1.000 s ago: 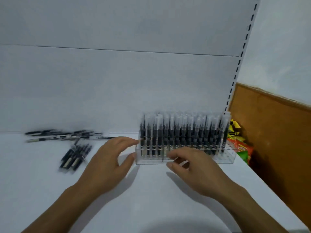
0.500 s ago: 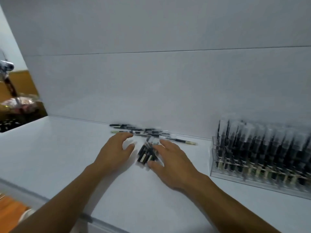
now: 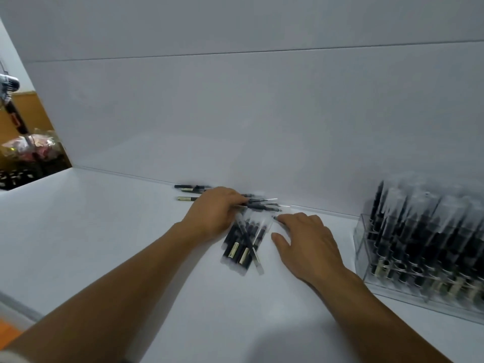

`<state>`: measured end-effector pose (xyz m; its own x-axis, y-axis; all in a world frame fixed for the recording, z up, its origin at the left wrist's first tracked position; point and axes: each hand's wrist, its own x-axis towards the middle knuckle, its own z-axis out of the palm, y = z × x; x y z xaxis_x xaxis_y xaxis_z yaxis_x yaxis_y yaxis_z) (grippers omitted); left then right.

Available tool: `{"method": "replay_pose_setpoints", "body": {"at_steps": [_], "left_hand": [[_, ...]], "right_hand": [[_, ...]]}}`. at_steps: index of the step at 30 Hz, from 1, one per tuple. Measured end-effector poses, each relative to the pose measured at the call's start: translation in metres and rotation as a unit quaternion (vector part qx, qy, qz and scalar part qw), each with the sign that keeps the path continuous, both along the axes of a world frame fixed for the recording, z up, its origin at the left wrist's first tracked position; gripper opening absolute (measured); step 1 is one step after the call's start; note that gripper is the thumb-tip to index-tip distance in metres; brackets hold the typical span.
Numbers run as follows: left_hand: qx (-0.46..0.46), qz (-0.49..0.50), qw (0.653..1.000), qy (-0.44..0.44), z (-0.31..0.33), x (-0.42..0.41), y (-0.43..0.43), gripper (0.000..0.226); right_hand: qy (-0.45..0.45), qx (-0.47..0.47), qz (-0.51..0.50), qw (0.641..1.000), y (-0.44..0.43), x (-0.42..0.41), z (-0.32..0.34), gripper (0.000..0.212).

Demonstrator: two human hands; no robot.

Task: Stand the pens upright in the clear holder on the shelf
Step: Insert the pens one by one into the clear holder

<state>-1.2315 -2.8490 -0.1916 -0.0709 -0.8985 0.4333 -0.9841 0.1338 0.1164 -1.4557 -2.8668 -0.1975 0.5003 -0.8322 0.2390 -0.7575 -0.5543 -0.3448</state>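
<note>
Black pens (image 3: 242, 247) in clear sleeves lie in a loose bundle on the white shelf (image 3: 104, 231), just where they lay half a second ago. The left hand (image 3: 214, 213), flat at 9 o'clock of the bundle back then, has slid toward 1 o'clock. Its fingers (image 3: 233, 199) now curl round pens of the back row (image 3: 262, 205), which runs along the back panel (image 3: 235, 113). The right hand (image 3: 306, 242) stays palm-down at 3 o'clock of the bundle, fingers straight and released, the forefinger tip touching one pen's tip. At 3 o'clock of that hand, apart from it, stands the clear holder (image 3: 362, 231), packed with upright pens and running out of the picture's right edge. Bare shelf spreads toward 9 o'clock and 6 o'clock, with its front edge showing at 8 o'clock.
</note>
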Motion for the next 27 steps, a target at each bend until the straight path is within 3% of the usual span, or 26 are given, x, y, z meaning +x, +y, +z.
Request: {"method": "replay_pose_setpoints", "body": {"at_steps": [6,11,15,20,24,27], "left_hand": [[-0.029,-0.006,0.998,-0.057,0.01,0.001,0.007,0.027],[-0.04,0.112,0.993,0.015,0.022,0.003,0.033,0.025],[-0.003,0.215,0.974,0.073,0.029,0.004,0.065,0.022],[0.048,0.197,0.913,0.353,0.025,-0.016,0.1,0.012],[0.047,0.156,0.873,0.46,0.023,-0.035,0.104,0.01],[0.029,0.14,0.839,0.526,0.022,-0.045,0.103,0.01]], "right_hand": [[-0.074,0.01,-0.018,0.997,0.001,0.0,0.0,0.026],[-0.175,0.079,-0.048,0.98,0.006,-0.005,0.004,0.03],[-0.209,0.114,-0.014,0.971,0.013,-0.003,0.006,0.029],[-0.172,0.126,0.03,0.977,0.029,0.004,0.009,0.023],[-0.094,0.086,0.038,0.991,0.041,0.008,0.014,0.046],[-0.04,0.062,0.052,0.996,0.047,0.008,0.016,0.043]]}}
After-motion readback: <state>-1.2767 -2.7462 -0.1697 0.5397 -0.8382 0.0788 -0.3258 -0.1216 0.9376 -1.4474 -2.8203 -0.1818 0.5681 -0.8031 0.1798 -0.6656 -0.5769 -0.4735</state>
